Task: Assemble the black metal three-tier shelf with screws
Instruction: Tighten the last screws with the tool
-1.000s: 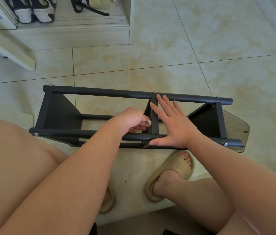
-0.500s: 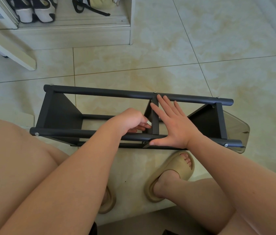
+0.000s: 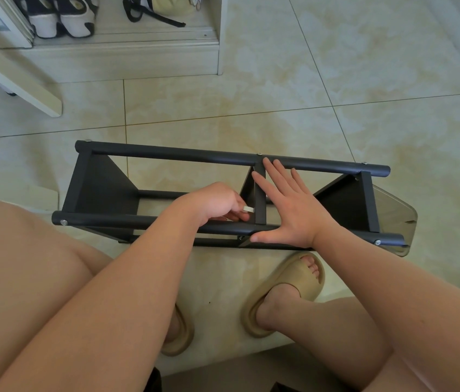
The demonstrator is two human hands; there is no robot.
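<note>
Black metal shelf [image 3: 166,154] is being kept on its side on the tiled floor [image 3: 364,66], just beyond the person's knees, with its poles running left to right. Its middle crossbar [image 3: 260,199] is being flanked by both hands. The right hand [image 3: 291,210] is being laid flat just right of that bar, fingers straight and spread, with the thumb against the near pole [image 3: 127,219]. The left hand [image 3: 214,200] is being held curled just left of the bar, and a small pale tool [image 3: 248,208] is being pinched in its fingers, close against the bar. A beige sandal [image 3: 288,287] is being worn on the foot near the shelf.
</note>
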